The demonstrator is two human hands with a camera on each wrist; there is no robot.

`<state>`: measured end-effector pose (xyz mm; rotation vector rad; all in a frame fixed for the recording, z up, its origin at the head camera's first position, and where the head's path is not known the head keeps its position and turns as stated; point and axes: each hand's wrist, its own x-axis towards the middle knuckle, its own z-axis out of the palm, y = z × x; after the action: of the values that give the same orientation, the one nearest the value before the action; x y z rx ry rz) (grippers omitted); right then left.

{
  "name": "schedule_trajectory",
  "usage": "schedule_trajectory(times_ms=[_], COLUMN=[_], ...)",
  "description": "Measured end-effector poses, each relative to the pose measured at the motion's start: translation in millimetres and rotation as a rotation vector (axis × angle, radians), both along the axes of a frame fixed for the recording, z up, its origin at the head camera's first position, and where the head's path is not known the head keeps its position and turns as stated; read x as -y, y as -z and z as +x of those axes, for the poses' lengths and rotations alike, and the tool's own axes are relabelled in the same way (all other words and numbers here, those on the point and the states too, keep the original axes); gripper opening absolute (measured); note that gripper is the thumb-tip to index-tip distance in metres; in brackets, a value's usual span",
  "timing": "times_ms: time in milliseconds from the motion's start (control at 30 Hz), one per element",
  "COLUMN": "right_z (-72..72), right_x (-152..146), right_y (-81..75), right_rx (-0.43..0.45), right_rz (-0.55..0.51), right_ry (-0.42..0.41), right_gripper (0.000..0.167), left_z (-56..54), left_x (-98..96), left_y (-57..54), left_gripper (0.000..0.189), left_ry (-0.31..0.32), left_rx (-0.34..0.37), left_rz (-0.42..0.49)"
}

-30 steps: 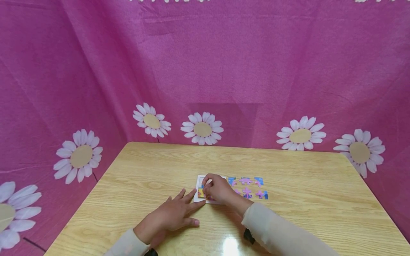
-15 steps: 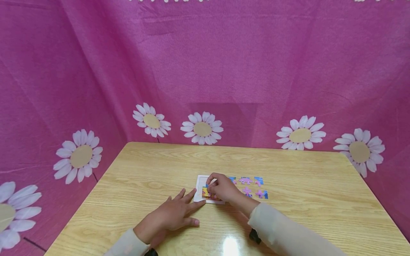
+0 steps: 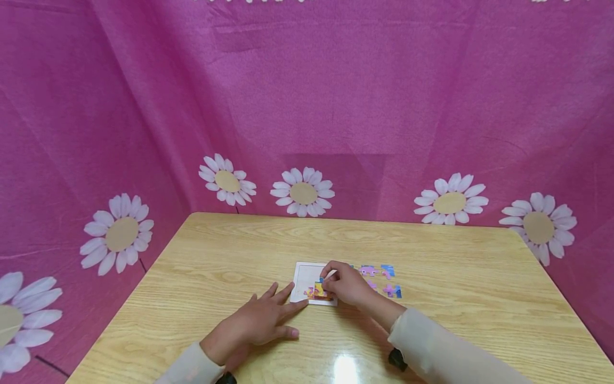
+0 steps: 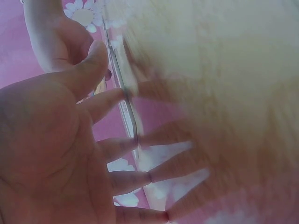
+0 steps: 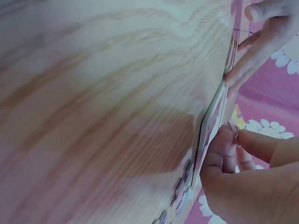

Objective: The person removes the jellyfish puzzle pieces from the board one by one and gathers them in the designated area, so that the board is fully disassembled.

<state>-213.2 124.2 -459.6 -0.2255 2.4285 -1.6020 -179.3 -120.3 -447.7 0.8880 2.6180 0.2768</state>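
Observation:
A white puzzle tray (image 3: pixel 302 271) lies on the table, with pink and orange picture parts showing along its lower edge. My right hand (image 3: pixel 349 284) pinches a yellow and blue jigsaw piece (image 3: pixel 319 289) between thumb and fingers over the tray's lower right part. In the right wrist view that piece (image 5: pixel 238 115) stands tilted up from the tray, partly hidden by the fingertips. With fingers spread, my left hand (image 3: pixel 261 320) rests at the tray's left edge, fingertips touching the tray and table.
Loose jigsaw pieces (image 3: pixel 368 271), pink and blue, lie in two rows right of the tray, some hidden behind my right hand. The wooden table (image 3: pixel 230 250) ends at a pink cloth (image 3: pixel 336 106) with daisies behind and at the sides.
My right hand has moved rightward across the tray, carrying the yellow and blue jigsaw piece from the left side to the right. My left hand has stayed in place.

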Motion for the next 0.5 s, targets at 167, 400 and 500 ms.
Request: schedule_trajectory(times_ms=[167,400,500], right_z=[4.2,11.6,15.1], right_x=[-10,-25,-31], right_y=[1.0,3.1,5.0], right_rx=[-0.003,-0.032,-0.043], right_rz=[-0.015,0.029,0.041], right_ry=[-0.024,-0.019,-0.018], right_gripper=[0.006,0.006,0.006], left_z=[-0.8,-0.9,-0.6], left_x=[0.2,0.7,0.8], left_y=[2.0,3.3,3.4], left_gripper=[0.068,0.068,0.068], left_ry=[-0.003,-0.005,-0.008], left_rx=[0.001,0.000,0.002], left_rz=[-0.001,0.003,0.003])
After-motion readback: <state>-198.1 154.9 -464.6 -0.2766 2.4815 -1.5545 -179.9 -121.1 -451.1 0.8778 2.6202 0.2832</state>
